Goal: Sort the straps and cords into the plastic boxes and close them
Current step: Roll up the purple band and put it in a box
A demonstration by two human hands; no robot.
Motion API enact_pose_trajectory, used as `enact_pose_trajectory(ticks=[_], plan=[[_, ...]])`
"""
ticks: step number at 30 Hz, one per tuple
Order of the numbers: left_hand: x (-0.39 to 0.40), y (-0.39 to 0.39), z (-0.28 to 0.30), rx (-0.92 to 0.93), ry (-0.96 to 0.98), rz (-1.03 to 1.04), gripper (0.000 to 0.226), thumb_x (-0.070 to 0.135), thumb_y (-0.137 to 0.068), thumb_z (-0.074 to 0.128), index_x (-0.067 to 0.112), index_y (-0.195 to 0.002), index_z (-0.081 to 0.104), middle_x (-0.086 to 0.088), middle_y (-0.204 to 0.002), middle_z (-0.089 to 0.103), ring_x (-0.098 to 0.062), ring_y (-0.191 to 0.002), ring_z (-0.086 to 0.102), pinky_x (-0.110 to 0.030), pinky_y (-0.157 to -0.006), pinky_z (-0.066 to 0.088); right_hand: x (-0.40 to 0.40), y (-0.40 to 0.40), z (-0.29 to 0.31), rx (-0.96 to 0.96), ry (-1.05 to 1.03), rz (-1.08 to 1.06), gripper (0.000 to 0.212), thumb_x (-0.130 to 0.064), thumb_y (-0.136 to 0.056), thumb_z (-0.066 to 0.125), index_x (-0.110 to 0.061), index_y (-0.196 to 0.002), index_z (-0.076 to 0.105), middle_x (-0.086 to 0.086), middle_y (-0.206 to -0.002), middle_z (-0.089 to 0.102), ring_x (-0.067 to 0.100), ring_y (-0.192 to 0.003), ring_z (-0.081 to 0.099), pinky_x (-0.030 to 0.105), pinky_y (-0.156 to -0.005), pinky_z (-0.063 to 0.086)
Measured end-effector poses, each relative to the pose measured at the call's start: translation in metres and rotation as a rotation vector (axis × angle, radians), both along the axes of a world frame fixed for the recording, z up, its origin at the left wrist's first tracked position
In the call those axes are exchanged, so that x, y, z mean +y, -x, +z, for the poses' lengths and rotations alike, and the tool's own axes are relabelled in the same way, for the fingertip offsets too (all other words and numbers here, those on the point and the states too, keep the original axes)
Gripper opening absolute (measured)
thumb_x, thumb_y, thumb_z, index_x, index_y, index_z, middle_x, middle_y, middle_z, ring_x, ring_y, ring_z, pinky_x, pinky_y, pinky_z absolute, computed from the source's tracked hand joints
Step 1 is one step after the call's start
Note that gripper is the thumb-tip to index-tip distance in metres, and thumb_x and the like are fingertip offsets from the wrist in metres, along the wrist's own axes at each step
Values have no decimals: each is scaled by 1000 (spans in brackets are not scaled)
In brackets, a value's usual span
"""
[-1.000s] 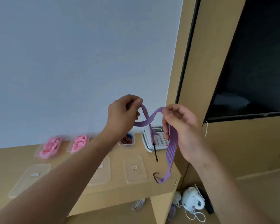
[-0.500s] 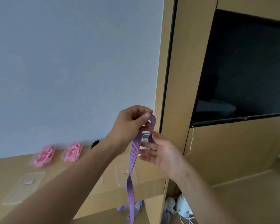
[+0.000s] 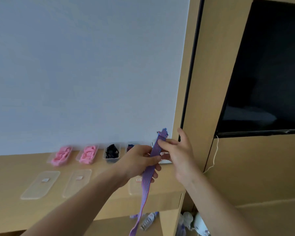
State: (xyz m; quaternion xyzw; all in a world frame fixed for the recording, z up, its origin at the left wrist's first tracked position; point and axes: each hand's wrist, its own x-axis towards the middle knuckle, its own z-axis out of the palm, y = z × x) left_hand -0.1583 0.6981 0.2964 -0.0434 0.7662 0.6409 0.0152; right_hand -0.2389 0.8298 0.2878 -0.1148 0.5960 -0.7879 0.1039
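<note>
Left hand [image 3: 140, 163] clenched around the purple strap [image 3: 154, 151], right hand [image 3: 179, 154] pinching its top end at centre frame, seemingly to fold it for boxing.

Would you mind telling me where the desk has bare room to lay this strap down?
Bare desk lies left of the pink-filled boxes and lids, plus along the front edge. The back row of boxes is crowded.

Purple strap [image 3: 150, 169] between both hands [image 3: 160, 160]
</note>
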Motion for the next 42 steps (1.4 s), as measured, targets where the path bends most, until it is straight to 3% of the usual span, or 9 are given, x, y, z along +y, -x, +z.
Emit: enact_pose_trajectory(ticks=[4,10,14,20,23,27,32,37,42], plan=[[3,0,-8,-37,-13,-22,16,8,-99,61,-2,-111,61,-10,-82,68,-26,-65,67,-39,-61,60,9,6,1,-124,-7,-20,48,-20,-91,72,3,-130,55,23,-110,73,22,-75,69,31,-66,54],[14,-3,-22,-155,23,-125,9,0,-95,60,-1,-99,68,-12,-88,66,-27,-75,68,-42,-63,61,24,6,-11,-384,259,64,14,-9,-95,64,1,-104,69,14,-94,77,23,-82,70,32,-70,58],[24,-2,-26,-112,-47,-92,12,11,-100,61,2,-103,67,-15,-88,72,-30,-79,72,-39,-69,61,36,6,-11,-218,204,86,21,-1,-90,67,-7,-110,68,18,-104,75,25,-84,70,36,-74,59],[38,9,-19,-9,-286,56,19,14,-101,57,-3,-103,67,-17,-85,71,-32,-72,73,-33,-60,57,47,5,-12,175,26,-34,34,12,-81,69,-18,-70,77,6,-80,77,17,-72,72,24,-65,56],[42,10,-18,-26,-414,61,23,18,-101,58,0,-99,72,-20,-87,70,-34,-73,72,-34,-59,57,53,3,-13,377,-157,-84,44,12,-84,64,-28,-73,80,-6,-85,79,7,-79,74,15,-68,54],[40,14,-17,-52,-428,66,38,38,-102,56,9,-91,79,-20,-91,73,-37,-81,74,-35,-62,58,60,0,-14,530,-269,-61,42,7,-92,56,-28,-96,79,-16,-98,77,3,-94,73,20,-78,58],[35,15,-19,-20,-327,29,25,30,-89,68,10,-101,77,-15,-98,74,-32,-81,73,-32,-62,56,58,2,-13,503,-133,-59,14,-3,-86,76,-15,-92,74,3,-84,78,21,-78,75,27,-72,59],[31,17,-21,13,-379,25,26,27,-97,58,11,-106,77,-14,-99,74,-34,-82,73,-39,-68,58,54,11,-15,324,-97,-34,37,0,-82,78,-21,-111,68,5,-89,78,22,-84,75,30,-74,59],[26,17,-25,64,-268,22,32,22,-83,74,9,-111,75,-11,-99,76,-29,-80,73,-38,-75,60,50,15,-16,285,-90,-9,32,1,-82,77,-25,-99,74,1,-90,79,17,-84,75,24,-75,55]])
